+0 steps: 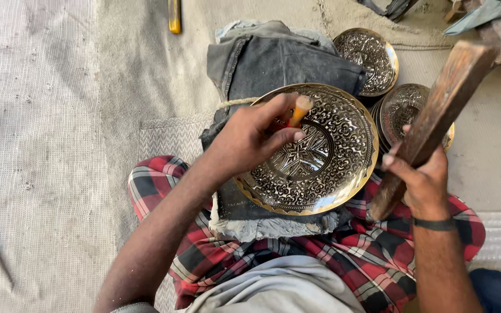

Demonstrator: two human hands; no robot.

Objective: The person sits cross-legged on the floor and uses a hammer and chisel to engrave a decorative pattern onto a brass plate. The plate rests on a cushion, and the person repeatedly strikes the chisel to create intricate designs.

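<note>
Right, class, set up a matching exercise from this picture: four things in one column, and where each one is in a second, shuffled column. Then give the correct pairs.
Things:
1. Wooden mallet
2. Orange-tipped punch
3. Large engraved brass plate
4. Black wristband

Places:
A. On the dark folded cloth over the lap
B. Around the right wrist
C. Gripped in the right hand
D. Pinched in the left hand, tip down over the plate

Pairs: 1-C, 2-D, 3-A, 4-B
</note>
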